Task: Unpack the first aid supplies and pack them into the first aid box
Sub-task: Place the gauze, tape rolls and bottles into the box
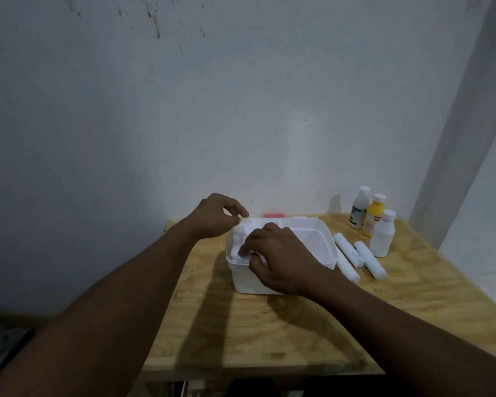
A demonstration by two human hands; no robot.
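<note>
A white plastic first aid box (312,242) stands open on the wooden table (269,325), with a red part showing behind its far rim. My left hand (215,217) pinches a white item at the box's far left corner. My right hand (281,260) reaches over the near rim and presses white, pinkish material (235,250) into the left end of the box. Three white bandage rolls (358,257) lie on the table right of the box. What exactly the fingers hold is blurred.
Three bottles stand at the table's back right: a white one with a green label (359,207), a yellow one (374,214) and a plain white one (382,233). A grey wall rises directly behind the table. The table's near edge (255,368) is in shadow.
</note>
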